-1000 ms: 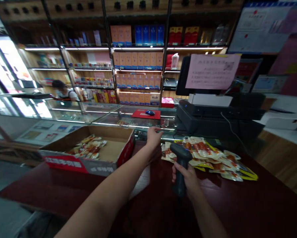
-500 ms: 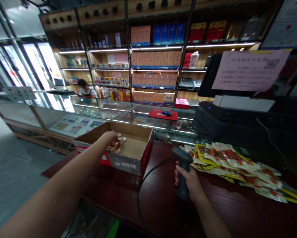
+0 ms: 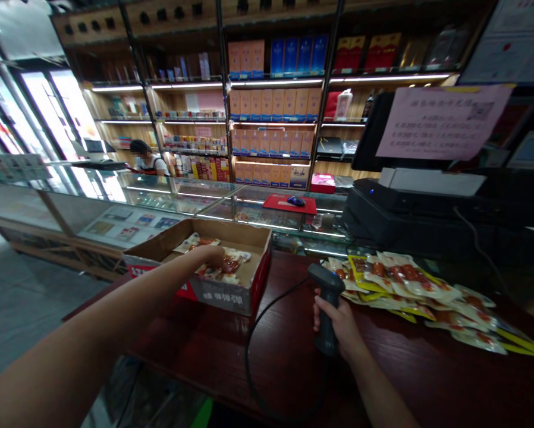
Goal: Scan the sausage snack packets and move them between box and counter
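Note:
My left hand [image 3: 214, 257] reaches into an open cardboard box [image 3: 231, 292] on the dark red counter [image 3: 294, 362], its fingers closed on a snack packet [image 3: 228, 264] among several packets lying there. My right hand [image 3: 338, 324] grips the handle of a black barcode scanner [image 3: 326, 297] held upright, its cable [image 3: 258, 333] looping down to the left. To the right of the scanner a spread pile of snack packets [image 3: 410, 285] lies on the counter.
A black cash register with a monitor and pink notice [image 3: 440, 122] stands behind the pile. Glass display cases [image 3: 160, 199] run behind the box, with a red mouse pad [image 3: 289, 203] on top. Shelves of boxed goods fill the back wall. A person [image 3: 143, 157] sits far left.
My left hand went from the packet pile by the scanner over to the box and now closes on a packet in it. The view swung left. My right hand kept the scanner still.

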Tool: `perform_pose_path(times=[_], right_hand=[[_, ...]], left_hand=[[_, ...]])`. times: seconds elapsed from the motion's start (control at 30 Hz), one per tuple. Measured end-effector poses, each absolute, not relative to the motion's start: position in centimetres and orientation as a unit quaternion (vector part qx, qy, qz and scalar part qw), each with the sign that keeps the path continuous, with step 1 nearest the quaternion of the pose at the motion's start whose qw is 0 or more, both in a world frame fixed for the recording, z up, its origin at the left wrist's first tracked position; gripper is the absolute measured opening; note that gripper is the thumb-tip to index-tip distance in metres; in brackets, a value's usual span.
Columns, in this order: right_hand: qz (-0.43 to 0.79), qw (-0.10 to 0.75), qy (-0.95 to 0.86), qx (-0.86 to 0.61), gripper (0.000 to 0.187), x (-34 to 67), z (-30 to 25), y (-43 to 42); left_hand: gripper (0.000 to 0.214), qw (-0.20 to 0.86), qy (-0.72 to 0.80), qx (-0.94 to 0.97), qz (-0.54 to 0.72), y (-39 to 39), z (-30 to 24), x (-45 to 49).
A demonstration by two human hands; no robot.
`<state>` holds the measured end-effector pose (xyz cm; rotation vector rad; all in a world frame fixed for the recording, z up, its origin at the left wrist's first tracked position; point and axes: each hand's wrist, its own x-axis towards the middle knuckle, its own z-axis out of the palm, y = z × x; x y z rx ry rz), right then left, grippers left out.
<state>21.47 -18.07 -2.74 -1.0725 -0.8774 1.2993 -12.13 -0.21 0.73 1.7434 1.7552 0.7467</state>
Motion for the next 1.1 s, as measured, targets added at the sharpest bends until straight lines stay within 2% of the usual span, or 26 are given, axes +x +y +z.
perform_pose_path(times=[0.1,0.2,0.37,0.5,0.57,0.7,0.83,0.93,1.1], right_hand=[[0.555,0.583,-0.377,-0.458,0.044,21.6,-2.6,-18.1],[0.554,0.586,-0.374,-0.458,0.045,21.8,-2.5,-18.2],[0.555,0.596,-0.369,-0.448,0.044,21.9,-2.6,-18.4],[0.562,0.594,-0.366,-0.444,0.044,21.9,-2.5,-18.5],[0.562,0.593,-0.369,-0.443,0.044,21.8,-2.4,-18.6],[0.553,0.596,-0.371,-0.449,0.044,21.9,-2.3,-18.6],[0.554,0.605,-0.363,-0.442,0.048,22.0,-2.3,-18.6],[0.544,0.613,-0.367,-0.439,0.049,22.1,-2.2,-18.6],[0.534,0.619,-0.375,-0.437,0.047,22.0,-2.0,-18.8]], left_hand=[[0.036,0.284,0.670,0.677,0.108,-1.5,1.5,-10.0],[0.034,0.283,0.680,0.674,0.064,-2.3,2.5,-8.6],[0.027,0.303,0.689,0.609,0.249,-2.0,4.5,-8.5],[0.012,0.491,0.557,0.474,0.474,-3.0,7.0,-6.5],[0.013,0.566,0.464,0.424,0.533,-4.2,8.3,-4.6],[0.016,0.624,0.349,0.414,0.563,-7.2,9.1,0.2],[0.029,0.633,0.283,0.406,0.595,-9.2,6.0,5.0],[0.037,0.627,0.294,0.382,0.611,-9.2,1.8,7.7],[0.028,0.661,0.342,0.348,0.570,-7.9,-3.5,9.1]])
